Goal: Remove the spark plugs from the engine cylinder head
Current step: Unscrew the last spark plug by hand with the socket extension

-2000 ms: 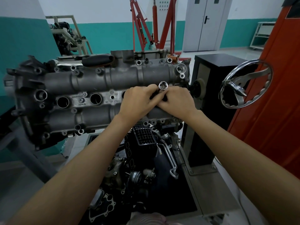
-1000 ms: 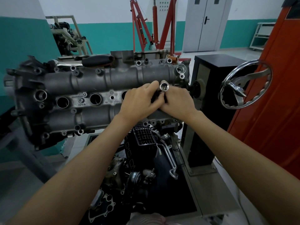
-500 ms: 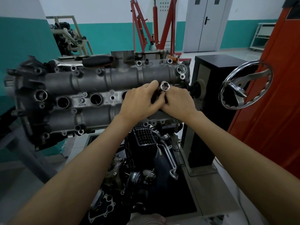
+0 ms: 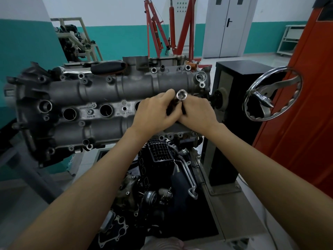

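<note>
The grey cylinder head [image 4: 100,91] lies across the stand, its row of round spark plug wells facing me. Two wells [image 4: 69,114] stand open and dark at the left. A chrome socket tool [image 4: 181,95] sticks up from the right end of the row, its hollow end toward me. My left hand [image 4: 155,114] and my right hand [image 4: 197,114] both grip its dark shaft just below the chrome end, fingers curled round it. Whatever is in the well under my hands is hidden.
A chrome handwheel [image 4: 272,94] and a black stand column [image 4: 227,112] sit right of the head, with an orange cabinet [image 4: 306,114] behind. Engine parts [image 4: 162,177] lie on the black tray below. A red engine crane [image 4: 171,29] stands at the back.
My hands have shifted slightly on the socket tool. Its chrome end has tilted a little to the right. The cylinder head has stayed still.
</note>
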